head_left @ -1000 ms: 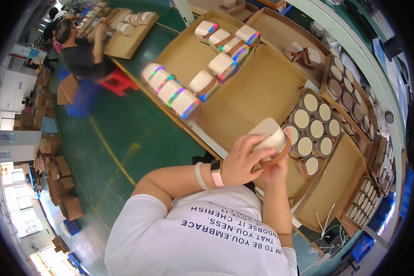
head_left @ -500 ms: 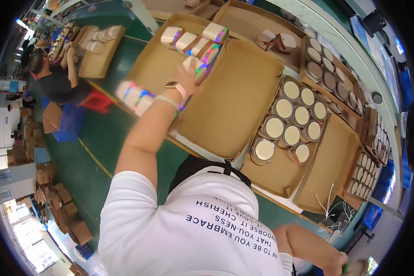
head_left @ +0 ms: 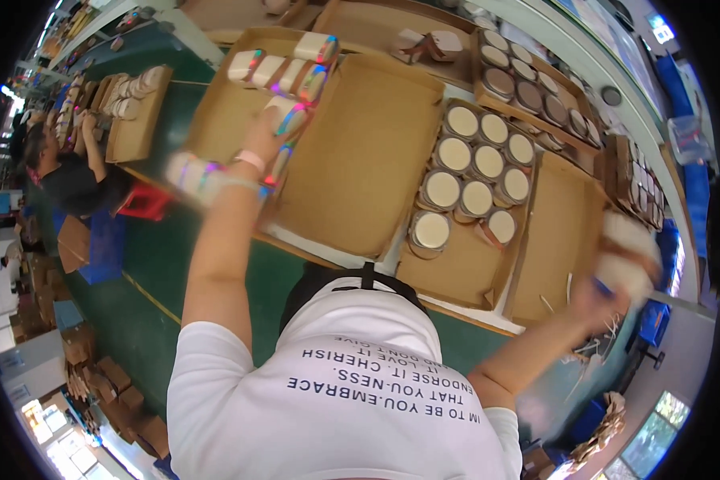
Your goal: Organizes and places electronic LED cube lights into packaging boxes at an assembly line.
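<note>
My left hand (head_left: 266, 142) is closed around a cream cylinder (head_left: 285, 117) with a glowing coloured ring, at the right side of a shallow cardboard tray (head_left: 204, 132). Several similar lit cylinders (head_left: 269, 70) lie just beyond it, some with brown bands. At the tray's near left corner, more lit cylinders (head_left: 196, 178) look smeared by motion. Out to the right, my right hand (head_left: 598, 308) grips a cream cylinder with a brown strap (head_left: 630, 252), held in the air past the cardboard trays. Both hand and cylinder are blurred.
Bare-bottomed trays (head_left: 360, 160) (head_left: 556, 232) flank a tray with upright cream-topped cylinders (head_left: 442, 190). Another filled tray (head_left: 528, 96) stands behind. A metal frame post (head_left: 192, 36) rises at the back left. White cables (head_left: 600, 340) lie near the right end. A co-worker (head_left: 68, 172) works at far left.
My right hand has swung up from the lower right corner toward the trays, carrying the strapped cylinder. My left hand stays on the lit cylinder. The whole view has shifted.
</note>
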`<action>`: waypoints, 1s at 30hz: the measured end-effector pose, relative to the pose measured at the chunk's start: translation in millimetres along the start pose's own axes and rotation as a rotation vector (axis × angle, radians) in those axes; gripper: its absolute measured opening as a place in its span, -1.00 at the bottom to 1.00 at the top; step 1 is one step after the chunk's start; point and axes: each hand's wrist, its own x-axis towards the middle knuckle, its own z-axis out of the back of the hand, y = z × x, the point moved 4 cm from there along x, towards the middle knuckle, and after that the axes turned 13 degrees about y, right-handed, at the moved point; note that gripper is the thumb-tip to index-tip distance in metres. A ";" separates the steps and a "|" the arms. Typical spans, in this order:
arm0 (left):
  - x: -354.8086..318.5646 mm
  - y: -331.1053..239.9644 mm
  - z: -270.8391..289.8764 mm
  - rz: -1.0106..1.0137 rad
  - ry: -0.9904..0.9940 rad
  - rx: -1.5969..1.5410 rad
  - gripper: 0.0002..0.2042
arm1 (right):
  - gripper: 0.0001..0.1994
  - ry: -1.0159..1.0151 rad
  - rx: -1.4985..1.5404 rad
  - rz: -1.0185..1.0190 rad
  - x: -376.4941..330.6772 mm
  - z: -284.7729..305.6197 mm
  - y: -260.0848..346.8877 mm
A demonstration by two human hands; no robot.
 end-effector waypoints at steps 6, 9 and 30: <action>-80.6 -95.1 6.1 -0.158 -0.429 0.121 -0.50 | -0.17 1.250 -1.133 -0.691 -120.9 16.4 -167.4; -139.2 -101.4 -65.6 -0.273 -0.006 -0.038 -0.56 | -0.20 1.425 -1.490 -0.644 -140.1 25.7 -177.3; -265.2 -225.6 -5.9 -0.550 -0.193 -0.130 -0.74 | -0.37 1.487 -1.767 -0.271 -139.9 57.4 -224.6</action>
